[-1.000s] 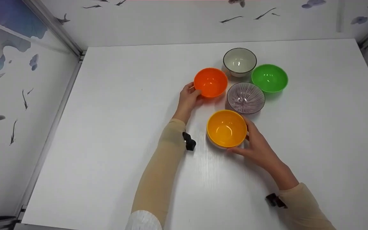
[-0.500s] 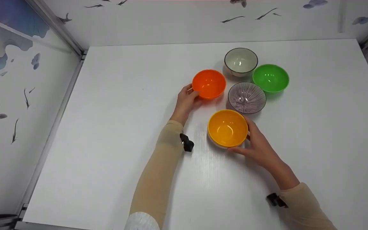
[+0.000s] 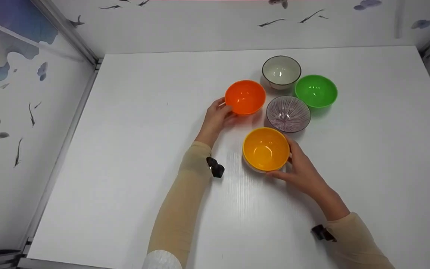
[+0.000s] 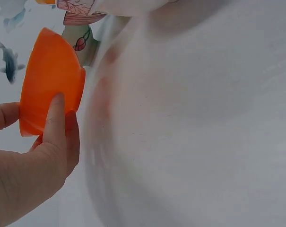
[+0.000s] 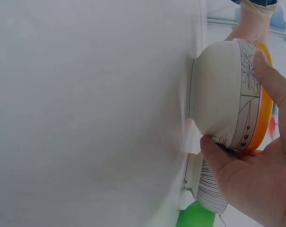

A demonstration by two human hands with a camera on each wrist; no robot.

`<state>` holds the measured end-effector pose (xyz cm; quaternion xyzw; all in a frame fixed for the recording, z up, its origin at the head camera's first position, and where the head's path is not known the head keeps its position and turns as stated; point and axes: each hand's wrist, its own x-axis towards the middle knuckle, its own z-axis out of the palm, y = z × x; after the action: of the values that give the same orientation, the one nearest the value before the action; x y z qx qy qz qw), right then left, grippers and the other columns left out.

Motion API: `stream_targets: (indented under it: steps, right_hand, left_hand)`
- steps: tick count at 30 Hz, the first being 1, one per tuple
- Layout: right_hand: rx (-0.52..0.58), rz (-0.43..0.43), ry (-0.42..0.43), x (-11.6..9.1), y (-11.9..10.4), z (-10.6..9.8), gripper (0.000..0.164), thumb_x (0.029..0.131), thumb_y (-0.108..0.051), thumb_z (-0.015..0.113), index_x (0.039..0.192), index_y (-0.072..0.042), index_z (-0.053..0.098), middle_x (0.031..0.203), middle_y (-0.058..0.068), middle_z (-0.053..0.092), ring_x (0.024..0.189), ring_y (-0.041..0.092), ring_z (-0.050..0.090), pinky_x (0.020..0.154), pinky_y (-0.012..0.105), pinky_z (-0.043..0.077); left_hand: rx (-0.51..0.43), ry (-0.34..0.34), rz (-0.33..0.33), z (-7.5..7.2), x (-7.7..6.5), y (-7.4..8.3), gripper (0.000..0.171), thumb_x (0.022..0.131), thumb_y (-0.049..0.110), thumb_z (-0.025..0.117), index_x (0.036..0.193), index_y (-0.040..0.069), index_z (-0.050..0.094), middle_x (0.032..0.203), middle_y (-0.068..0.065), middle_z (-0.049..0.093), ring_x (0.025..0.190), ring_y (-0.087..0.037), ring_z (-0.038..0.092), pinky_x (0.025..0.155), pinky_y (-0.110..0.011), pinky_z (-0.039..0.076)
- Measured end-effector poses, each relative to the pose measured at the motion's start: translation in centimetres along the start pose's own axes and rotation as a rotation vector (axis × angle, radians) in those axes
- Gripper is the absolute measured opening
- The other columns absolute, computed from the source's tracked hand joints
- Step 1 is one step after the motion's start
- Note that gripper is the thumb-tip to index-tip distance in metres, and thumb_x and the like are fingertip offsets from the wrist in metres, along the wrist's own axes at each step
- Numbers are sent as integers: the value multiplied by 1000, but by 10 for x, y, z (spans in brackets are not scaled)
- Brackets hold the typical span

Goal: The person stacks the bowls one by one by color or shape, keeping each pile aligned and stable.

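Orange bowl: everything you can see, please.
The orange bowl is plain, glossy and looks like plastic, its rounded wall narrowing toward the base; only highlights show inside. Its mouth faces up. The left hand grips its near-left side, and it appears lifted clear of the white table. It is left of the striped bowl.

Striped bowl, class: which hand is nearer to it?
Right. The right hand grips the floral white bowl just on the near side of the striped bowl; the left hand holds the orange bowl, farther off to the left.

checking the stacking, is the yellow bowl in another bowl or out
In: in the right wrist view, the yellow bowl shows only as a band above the patterned white bowl.
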<state>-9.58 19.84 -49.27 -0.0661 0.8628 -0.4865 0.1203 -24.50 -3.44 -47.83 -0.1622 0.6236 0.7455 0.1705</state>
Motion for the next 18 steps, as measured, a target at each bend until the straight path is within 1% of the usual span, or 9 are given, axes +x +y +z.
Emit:
stream_targets:
  steps: [7,13,18]
  right_hand:
    - [5,11,-6,0,0,0,115,74,-32,89,158,-8,15,162,13,28,149,35,31,115,58,38]
    - [2,4,-5,0,0,0,114,75,-33,88,158,-7,15,162,14,28,148,36,31,116,58,37]
    - [6,24,-13,0,0,-1,114,75,-36,88,158,-8,14,163,14,26,149,35,30,116,58,37]
  left_hand:
    - [-18,-26,-19,-4,-8,5,60,96,16,62,151,10,37,148,-10,51,123,-23,61,106,-33,53]
    - [-44,-25,-34,-7,-17,10,56,95,16,64,145,9,40,142,-9,54,119,-22,63,100,-30,56]
    - [-26,-46,-28,-9,-26,10,51,96,15,63,142,9,42,136,-9,58,117,-21,65,96,-29,58]
